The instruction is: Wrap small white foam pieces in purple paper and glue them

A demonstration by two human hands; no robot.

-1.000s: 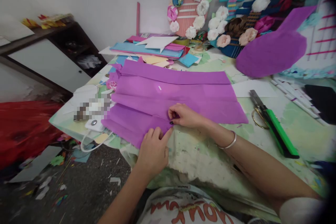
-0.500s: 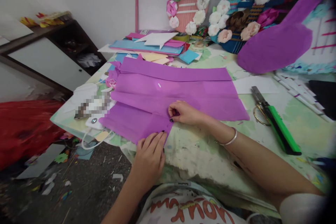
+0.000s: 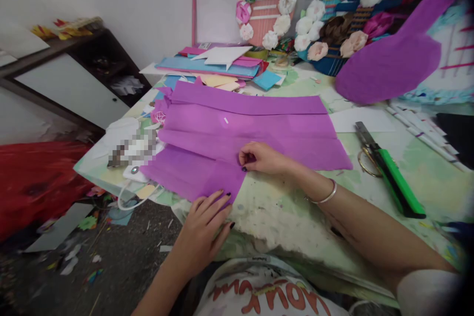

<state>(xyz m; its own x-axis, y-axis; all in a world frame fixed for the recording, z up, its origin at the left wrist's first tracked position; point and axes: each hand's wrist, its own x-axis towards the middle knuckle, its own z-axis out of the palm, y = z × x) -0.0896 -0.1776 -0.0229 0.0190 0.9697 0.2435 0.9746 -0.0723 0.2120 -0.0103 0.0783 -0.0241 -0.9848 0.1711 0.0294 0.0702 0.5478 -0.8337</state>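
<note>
A large sheet of purple crepe paper (image 3: 255,128) lies across the table, with a folded strip along its far edge and creases through the middle. Its near left part slants toward me. My left hand (image 3: 205,227) rests on the near edge of that part, fingers stretched and slightly spread, thumb apart from the paper. With thumb and fingers pinched, my right hand (image 3: 261,158) holds the paper's near edge by the inner corner. To the right lies a green utility knife (image 3: 398,182), blade end pointing away, beside a gold-coloured ring (image 3: 366,163).
Behind the sheet is a stack of coloured paper and boards (image 3: 207,65). Flower-decorated guitar shapes (image 3: 266,10) and a purple guitar-shaped cutout (image 3: 388,66) lean at the back. White markers (image 3: 425,131) lie at right. A white device with a cord (image 3: 135,173) sits near the left edge.
My left hand has slid slightly left and down, its fingers opening and the thumb coming away from the paper. My right hand keeps its pinch at nearly the same place.
</note>
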